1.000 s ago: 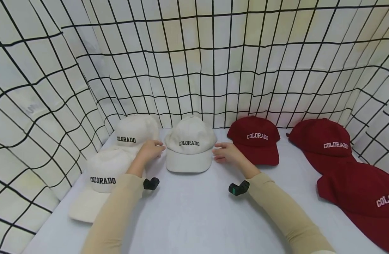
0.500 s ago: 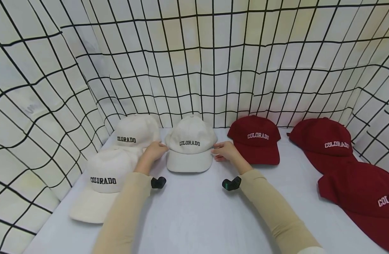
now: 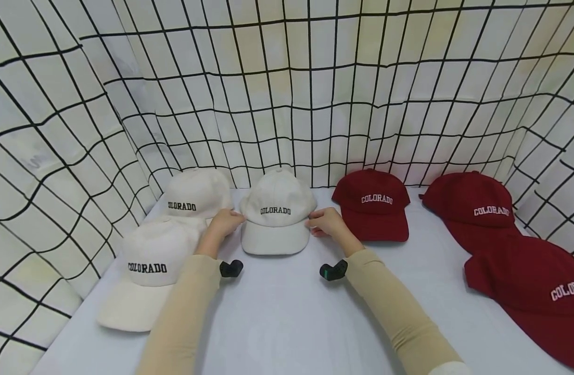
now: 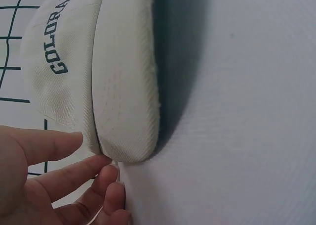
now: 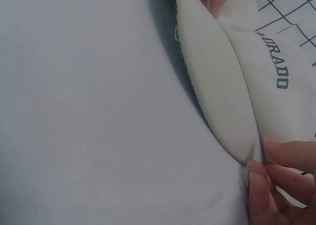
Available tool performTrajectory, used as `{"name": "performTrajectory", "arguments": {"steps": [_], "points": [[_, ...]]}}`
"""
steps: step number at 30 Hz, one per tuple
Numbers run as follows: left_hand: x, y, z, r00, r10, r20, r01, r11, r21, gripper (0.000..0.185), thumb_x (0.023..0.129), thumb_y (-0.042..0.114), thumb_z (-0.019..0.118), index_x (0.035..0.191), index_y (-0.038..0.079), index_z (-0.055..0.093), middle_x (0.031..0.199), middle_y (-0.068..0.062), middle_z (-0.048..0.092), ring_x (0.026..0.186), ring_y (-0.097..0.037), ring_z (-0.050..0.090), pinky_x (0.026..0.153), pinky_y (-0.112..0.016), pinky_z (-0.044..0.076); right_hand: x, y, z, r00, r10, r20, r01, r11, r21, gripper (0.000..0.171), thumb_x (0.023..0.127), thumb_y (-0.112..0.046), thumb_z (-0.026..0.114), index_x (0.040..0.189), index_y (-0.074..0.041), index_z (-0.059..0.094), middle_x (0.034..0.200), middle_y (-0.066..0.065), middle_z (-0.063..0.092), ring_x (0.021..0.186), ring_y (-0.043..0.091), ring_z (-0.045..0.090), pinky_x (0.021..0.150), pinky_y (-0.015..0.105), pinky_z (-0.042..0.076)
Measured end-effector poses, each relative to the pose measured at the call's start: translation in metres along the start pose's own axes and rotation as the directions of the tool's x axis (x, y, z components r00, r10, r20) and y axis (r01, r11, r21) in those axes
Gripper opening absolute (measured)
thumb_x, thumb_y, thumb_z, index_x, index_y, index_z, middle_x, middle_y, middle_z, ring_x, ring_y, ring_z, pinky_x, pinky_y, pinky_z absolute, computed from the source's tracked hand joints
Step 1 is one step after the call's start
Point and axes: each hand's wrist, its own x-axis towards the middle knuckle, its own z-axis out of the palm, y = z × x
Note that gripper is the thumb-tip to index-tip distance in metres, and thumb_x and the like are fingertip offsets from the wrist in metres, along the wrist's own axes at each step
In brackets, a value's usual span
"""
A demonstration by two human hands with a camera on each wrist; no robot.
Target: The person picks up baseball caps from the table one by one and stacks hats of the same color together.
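Fingers point(image 4: 74, 173) loosely curled, touching middle cream cap point(image 3: 277, 211) sides.

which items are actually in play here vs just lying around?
In play:
- middle cream cap, between both hands
- left hand, fingertips at its left edge
- right hand, fingertips at its right edge

Lying about:
- two cream caps, left
- three red caps, right
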Motion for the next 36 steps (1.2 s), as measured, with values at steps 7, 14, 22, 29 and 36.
{"name": "performTrajectory", "arguments": {"steps": [7,14,22,29,36], "points": [[0.001,0.001,-0.001,1.0,0.0,0.008,0.0,1.0,0.011,0.044,0.099,0.015,0.059,0.135,-0.011,0.059,0.157,-0.029,0.036,0.137,-0.042,0.045,0.109,-0.049,0.041,-0.003,-0.002,0.0,1.0,-0.006,-0.024,0.007,1.0,0.027,0.034,0.097,-0.009,0.071,0.129,0.002,0.067,0.097,0.01,0.068,0.073,0.012,0.061,0.062,0.019,0.053],[-0.007,0.006,-0.001,0.999,0.03,-0.021,-0.031,0.999,-0.035,0.049,0.097,0.012,0.063,0.138,-0.012,0.055,0.129,-0.028,0.061,0.113,-0.037,0.06,0.096,-0.044,0.05,-0.004,-0.002,0.004,0.998,-0.025,-0.059,0.033,0.991,0.128,0.037,0.095,-0.006,0.072,0.131,0.003,0.066,0.115,0.017,0.069,0.085,0.016,0.065,0.076,0.025,0.058],[-0.012,0.009,-0.003,1.0,-0.001,-0.016,-0.001,0.993,-0.12,0.051,0.097,0.01,0.067,0.142,-0.01,0.052,0.12,-0.02,0.061,0.093,-0.023,0.063,0.071,-0.027,0.051,-0.007,-0.004,0.007,0.995,-0.003,-0.101,0.028,0.97,0.242,0.04,0.094,0.002,0.072,0.133,0.002,0.065,0.124,0.018,0.067,0.084,0.013,0.064,0.073,0.025,0.059],[-0.016,0.01,-0.004,0.999,-0.039,-0.007,0.036,0.976,-0.215,0.057,0.097,0.01,0.069,0.147,-0.007,0.047,0.133,-0.02,0.056,0.101,-0.025,0.059,0.073,-0.028,0.053,-0.011,-0.002,0.006,0.991,-0.052,-0.126,0.089,0.947,0.309,0.04,0.093,0.007,0.07,0.132,0.007,0.064,0.129,0.021,0.065,0.079,0.011,0.065,0.071,0.026,0.059],[-0.02,0.013,-0.004,0.999,-0.046,-0.017,0.039,0.954,-0.296,0.057,0.095,0.006,0.07,0.146,-0.007,0.048,0.136,-0.022,0.055,0.113,-0.031,0.058,0.085,-0.035,0.057,-0.015,-0.001,0.002,0.991,-0.056,-0.118,0.091,0.945,0.313,0.039,0.092,0.006,0.071,0.13,0.006,0.064,0.119,0.018,0.068,0.077,0.01,0.066,0.073,0.026,0.059]]}}
